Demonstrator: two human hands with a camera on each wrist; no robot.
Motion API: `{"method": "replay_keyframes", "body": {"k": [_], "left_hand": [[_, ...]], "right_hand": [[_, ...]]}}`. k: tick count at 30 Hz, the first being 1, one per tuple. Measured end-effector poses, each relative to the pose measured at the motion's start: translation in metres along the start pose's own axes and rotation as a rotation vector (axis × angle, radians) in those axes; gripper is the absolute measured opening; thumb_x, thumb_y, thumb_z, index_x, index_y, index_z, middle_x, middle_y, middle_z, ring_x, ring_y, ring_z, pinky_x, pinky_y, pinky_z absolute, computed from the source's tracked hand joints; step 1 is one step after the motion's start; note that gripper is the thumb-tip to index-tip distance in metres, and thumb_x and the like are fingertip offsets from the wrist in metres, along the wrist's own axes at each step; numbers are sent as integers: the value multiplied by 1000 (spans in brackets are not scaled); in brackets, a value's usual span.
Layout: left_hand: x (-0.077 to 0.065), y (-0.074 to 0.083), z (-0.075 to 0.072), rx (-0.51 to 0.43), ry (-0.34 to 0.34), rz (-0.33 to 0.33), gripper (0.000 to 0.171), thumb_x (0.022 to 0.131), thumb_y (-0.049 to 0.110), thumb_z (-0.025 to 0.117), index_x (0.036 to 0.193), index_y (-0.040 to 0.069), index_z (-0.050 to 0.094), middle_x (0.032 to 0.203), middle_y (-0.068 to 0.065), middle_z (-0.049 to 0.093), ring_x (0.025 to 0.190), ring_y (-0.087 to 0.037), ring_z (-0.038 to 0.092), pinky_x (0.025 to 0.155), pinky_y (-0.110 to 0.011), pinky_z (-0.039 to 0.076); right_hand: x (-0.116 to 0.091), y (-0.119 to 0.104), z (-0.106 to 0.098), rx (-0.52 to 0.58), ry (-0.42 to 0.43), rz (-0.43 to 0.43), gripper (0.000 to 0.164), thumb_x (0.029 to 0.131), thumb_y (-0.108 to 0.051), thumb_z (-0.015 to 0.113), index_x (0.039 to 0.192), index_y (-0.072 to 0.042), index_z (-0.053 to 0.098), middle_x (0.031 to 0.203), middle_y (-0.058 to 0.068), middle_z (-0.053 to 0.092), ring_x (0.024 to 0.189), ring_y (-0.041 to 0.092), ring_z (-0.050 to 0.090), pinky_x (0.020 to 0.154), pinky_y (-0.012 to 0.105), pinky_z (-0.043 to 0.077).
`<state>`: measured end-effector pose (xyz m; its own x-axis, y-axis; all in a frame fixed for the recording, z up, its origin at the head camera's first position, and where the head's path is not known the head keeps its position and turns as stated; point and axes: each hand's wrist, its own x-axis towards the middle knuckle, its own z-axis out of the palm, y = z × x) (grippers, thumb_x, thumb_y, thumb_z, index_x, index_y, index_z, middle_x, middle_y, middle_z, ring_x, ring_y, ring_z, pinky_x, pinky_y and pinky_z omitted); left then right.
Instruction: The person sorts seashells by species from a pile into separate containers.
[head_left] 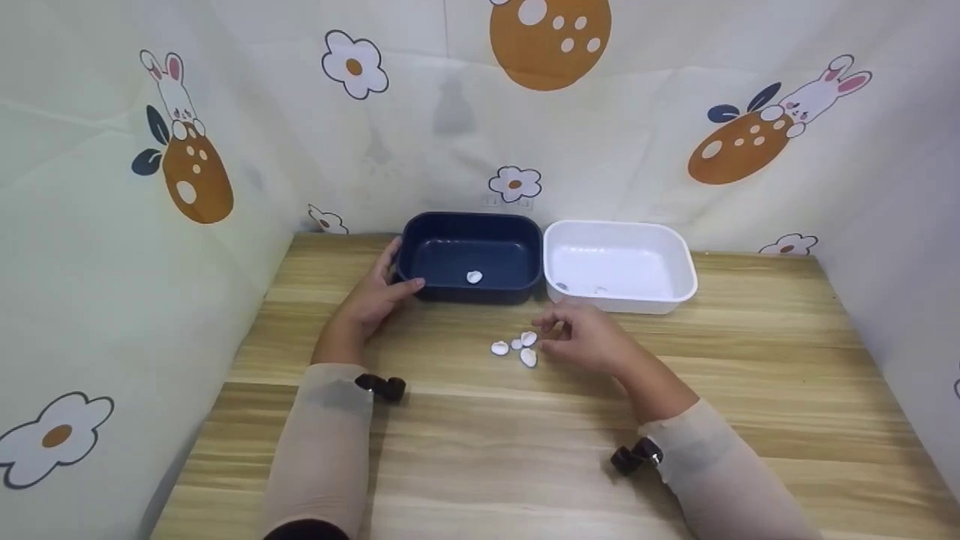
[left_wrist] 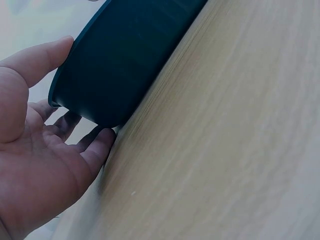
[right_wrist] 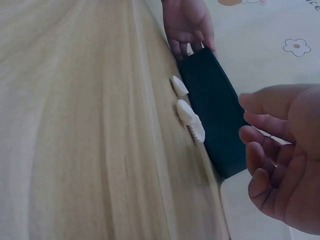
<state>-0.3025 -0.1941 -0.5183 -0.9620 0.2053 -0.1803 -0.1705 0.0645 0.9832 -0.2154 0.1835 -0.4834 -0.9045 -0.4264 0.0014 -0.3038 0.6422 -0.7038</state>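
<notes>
Wood-grain table (head_left: 465,450), printed curtain (head_left: 637,112) behind; our left hand (head_left: 379,292) grips the near end of the dark box (head_left: 480,295); our right hand (head_left: 589,334) is loose, nothing seen in it, white shells (head_left: 528,358) just left of it; we'd brace the box and pinch shells singly by the edge; one shell (head_left: 474,277) sits inside it; white box (head_left: 622,305) beyond our right hand has specks (head_left: 562,286) we can't identify.

The left tub (head_left: 480,295) stands beside the right tub (head_left: 630,304) on the surface (head_left: 487,450) — one shell (head_left: 475,277) inside the left tub, loose shells (head_left: 529,358) before its right half.
</notes>
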Motion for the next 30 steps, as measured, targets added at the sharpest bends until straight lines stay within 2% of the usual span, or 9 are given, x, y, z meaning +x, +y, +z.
{"method": "replay_keyframes", "body": {"k": [4, 10, 16, 24, 30], "left_hand": [[0, 0, 0, -1, 3, -3, 103, 97, 12, 78, 173, 33, 13, 183, -1, 8, 169, -22, 11, 136, -43, 24], [0, 0, 0, 3, 3, -7, 103, 97, 14, 78, 173, 35, 12, 183, 0, 7, 170, -22, 10, 136, -44, 25], [0, 0, 0, 3, -10, 12, 103, 98, 13, 78, 174, 31, 10, 184, 3, 4, 170, -21, 7, 135, -42, 25], [0, 0, 0, 14, -8, 18, 103, 97, 13, 78, 174, 31, 12, 183, 5, 4, 170, -20, 5, 137, -42, 21], [0, 0, 0, 10, -8, 18, 103, 97, 13, 78, 174, 31, 12, 183, 5, 4, 170, -21, 5, 137, -42, 21]], "right_hand": [[1, 2, 8, -18, -61, -7, 30, 89, -17, 83, 118, -10, 79, 108, 7, 77, 97, 27, 68, 83, 32, 54], [2, 10, 17, 9, -108, -39, 28, 89, -14, 82, 117, -10, 79, 109, 5, 77, 102, 20, 68, 91, 35, 58], [2, 15, 21, -26, -143, -49, 30, 87, -17, 84, 116, -14, 79, 110, 0, 76, 104, 15, 65, 96, 32, 56], [2, 13, 23, -57, -154, -36, 25, 88, -14, 82, 113, -15, 79, 102, -1, 73, 95, 12, 62, 88, 29, 54], [1, 12, 23, -71, -140, -43, 22, 89, -13, 80, 111, -16, 79, 100, -2, 72, 95, 11, 62, 89, 30, 53]]}}
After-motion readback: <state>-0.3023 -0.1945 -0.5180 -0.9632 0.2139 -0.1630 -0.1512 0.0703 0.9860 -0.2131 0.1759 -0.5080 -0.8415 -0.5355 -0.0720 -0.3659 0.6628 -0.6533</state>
